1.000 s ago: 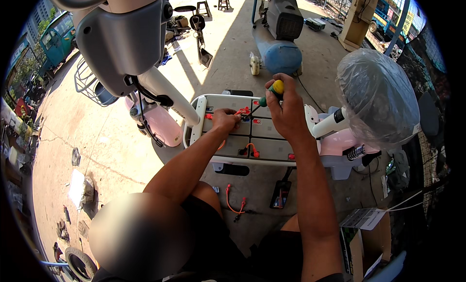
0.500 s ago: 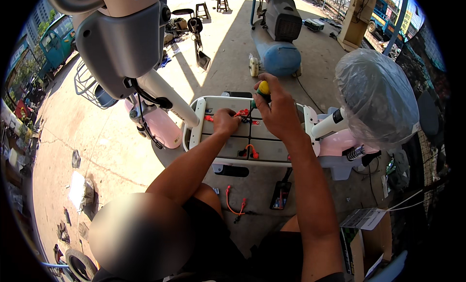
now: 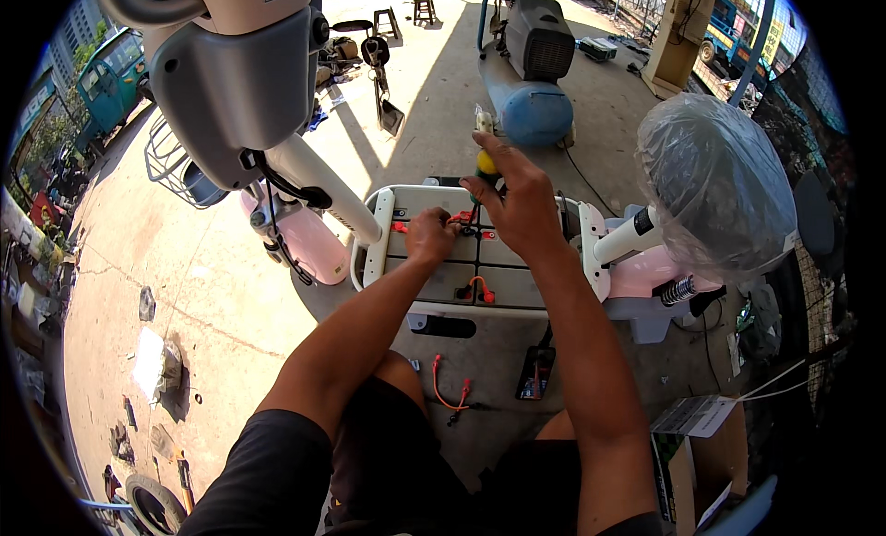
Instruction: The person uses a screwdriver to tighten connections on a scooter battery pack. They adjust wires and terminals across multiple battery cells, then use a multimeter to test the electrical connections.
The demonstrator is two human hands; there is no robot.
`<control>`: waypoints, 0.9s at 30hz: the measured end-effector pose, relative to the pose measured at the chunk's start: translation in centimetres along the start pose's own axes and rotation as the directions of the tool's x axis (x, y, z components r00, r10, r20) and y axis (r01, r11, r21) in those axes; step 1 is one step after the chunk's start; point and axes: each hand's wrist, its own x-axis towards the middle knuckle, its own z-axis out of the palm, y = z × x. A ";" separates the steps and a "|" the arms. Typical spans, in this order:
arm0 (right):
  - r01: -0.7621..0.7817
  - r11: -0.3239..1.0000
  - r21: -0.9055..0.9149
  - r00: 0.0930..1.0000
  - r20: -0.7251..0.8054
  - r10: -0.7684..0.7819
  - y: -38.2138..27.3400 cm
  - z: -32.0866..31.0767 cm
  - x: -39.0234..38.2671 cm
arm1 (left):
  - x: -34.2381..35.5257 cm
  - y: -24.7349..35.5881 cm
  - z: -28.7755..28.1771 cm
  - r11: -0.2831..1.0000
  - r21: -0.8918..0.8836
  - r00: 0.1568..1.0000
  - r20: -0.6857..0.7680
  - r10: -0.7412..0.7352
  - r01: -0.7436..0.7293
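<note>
Grey batteries (image 3: 427,273) lie side by side in the open footwell of a scooter frame (image 3: 373,250). My right hand (image 3: 528,204) is closed on the yellow and green handle of a screwdriver (image 3: 486,164), held above the far middle of the batteries. The shaft points down at the terminals; its tip is hard to make out. Beside it, my left hand (image 3: 430,235) pinches at a red-ended cable (image 3: 460,216) at a battery terminal; the fingertips partly cover it. A short orange cable (image 3: 477,282) with a black end joins the two nearer batteries.
Another orange cable (image 3: 439,388) lies on the ground between my legs, near a black box-like part (image 3: 534,370). A bagged seat (image 3: 715,185) rises at right, the steering column (image 3: 318,180) at left. Beyond stands a blue air compressor (image 3: 535,111); a cardboard box (image 3: 715,444) sits lower right.
My right hand and the screwdriver have shifted slightly left. My left hand stays at the same terminal. The blurred round shape at lower left is gone, and my left sleeve shows there.
</note>
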 end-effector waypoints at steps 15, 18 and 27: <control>-0.052 0.998 -0.039 0.997 0.053 0.054 -0.4 -0.4 1.1 | -0.2 0.0 0.5 0.998 0.070 1.000 -0.011 0.008 -0.007; 0.008 1.000 -0.001 0.997 -0.083 -0.008 0.5 0.9 1.0 | -0.3 0.3 0.4 0.997 0.080 1.000 -0.019 -0.003 0.005; -0.079 0.996 -0.042 0.995 0.064 0.082 -0.4 -0.3 1.1 | -0.5 0.1 0.5 0.998 0.063 0.999 -0.051 -0.012 0.015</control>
